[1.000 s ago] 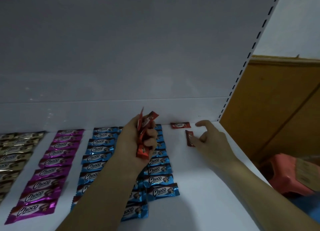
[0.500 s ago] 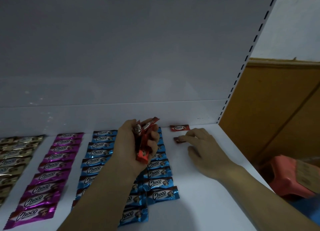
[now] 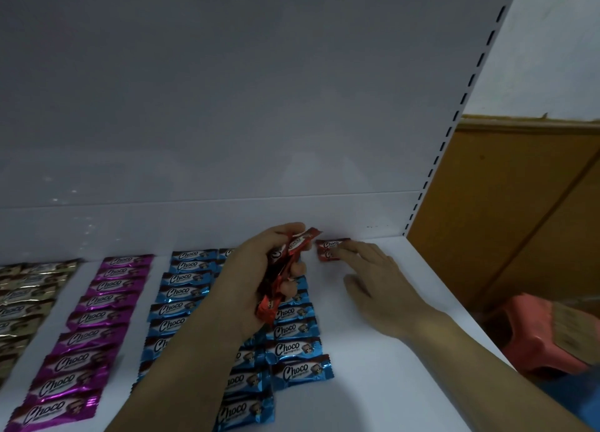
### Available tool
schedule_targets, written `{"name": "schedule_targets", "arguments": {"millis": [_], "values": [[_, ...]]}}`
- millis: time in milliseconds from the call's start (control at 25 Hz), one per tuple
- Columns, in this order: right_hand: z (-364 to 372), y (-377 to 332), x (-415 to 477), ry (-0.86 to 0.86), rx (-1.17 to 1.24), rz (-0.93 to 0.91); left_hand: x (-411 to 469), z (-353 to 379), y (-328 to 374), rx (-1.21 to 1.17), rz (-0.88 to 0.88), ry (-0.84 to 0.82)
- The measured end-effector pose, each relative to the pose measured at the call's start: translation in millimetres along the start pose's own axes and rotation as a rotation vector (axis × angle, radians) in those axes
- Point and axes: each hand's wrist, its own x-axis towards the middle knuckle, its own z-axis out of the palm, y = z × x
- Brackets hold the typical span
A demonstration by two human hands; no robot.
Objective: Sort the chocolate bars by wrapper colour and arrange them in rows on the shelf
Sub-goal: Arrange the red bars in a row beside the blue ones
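Rightward of the left grip (image 3: 246, 279), closed round red bars (image 3: 298, 241), a crosswise bar (image 3: 327, 255) was pressed by the flat right grip (image 3: 373, 279).

I'm reading "Choco" on the purple wrappers (image 3: 81, 318), "Choco" again on the blue wrappers (image 3: 293, 349), and on the red bar (image 3: 331, 244) at the back.

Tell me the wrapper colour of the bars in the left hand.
Red; the head view shows the left hand gripping red chocolate bars.
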Motion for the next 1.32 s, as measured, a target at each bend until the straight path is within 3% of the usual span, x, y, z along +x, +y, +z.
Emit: {"name": "schedule_targets", "arguments": {"millis": [80,200,320,520,600,720,800,920,1120,1320], "values": [[-7.3,-12.1,0.3,0.2,0.393,0.107,-6.9,3.6,0.1,0.301,0.079,0.002],[-27.0,-35.0,1.6,0.11,0.928,0.175,-15.9,7.8,-2.1,0.625,0.195,-0.009],[-30.2,-42.9,-2.3,0.034,1.002,0.172,-15.7,10.0,-8.1,0.755,0.245,-0.011],[-35.5,-24.2,-2.0,0.191,1.011,0.261,-11.4,11.2,-7.4,0.831,0.324,0.171],[-36.8,-12.8,-0.9,0.171,0.914,0.303,-10.2,10.5,-4.0,0.811,0.365,0.207],[-27.1,0.6,-2.1,0.115,0.413,0.331,-12.4,10.1,1.3,0.783,0.401,0.226],[-18.1,0.6,-4.0,0.131,0.241,0.324,-14.4,9.1,2.3,0.8,0.395,0.204],[-8.2,-2.4,-8.2,0.237,0.166,0.289,-16.1,7.6,2.6,0.834,0.4,0.136],[-2.8,-5.8,-17.1,0.041,0.037,0.128,-12.7,2.2,3.5,0.744,0.389,0.145],[-3.5,-8.7,-16.7,0.031,-0.009,0.085,-11.0,-1.8,3.5,0.697,0.327,0.137]]}}
